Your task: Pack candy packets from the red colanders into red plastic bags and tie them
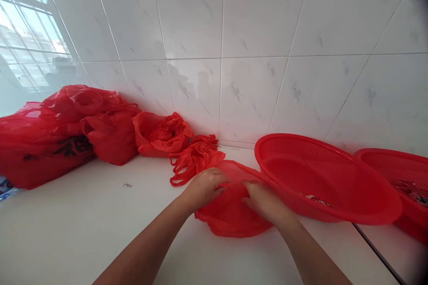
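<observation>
A thin red plastic bag [234, 218] lies spread on the white surface in front of me. My left hand [205, 189] rests over its left side, with thumb and fingers apart. Across from it, my right hand [264, 200] reaches over the bag's right side, thumb also apart from the fingers. Both hands touch the bag, and some fingertips are hard to make out against the red. Just behind the left hand sits a crumpled heap of red bags [200, 153].
To the right, a red perforated basket [284, 140] stands beside a second red basket [384, 153]. An open red bag with bunched plastic [160, 136] is by the wall. Large filled red bags [43, 142] occupy the left. Behind runs a tiled wall [190, 18].
</observation>
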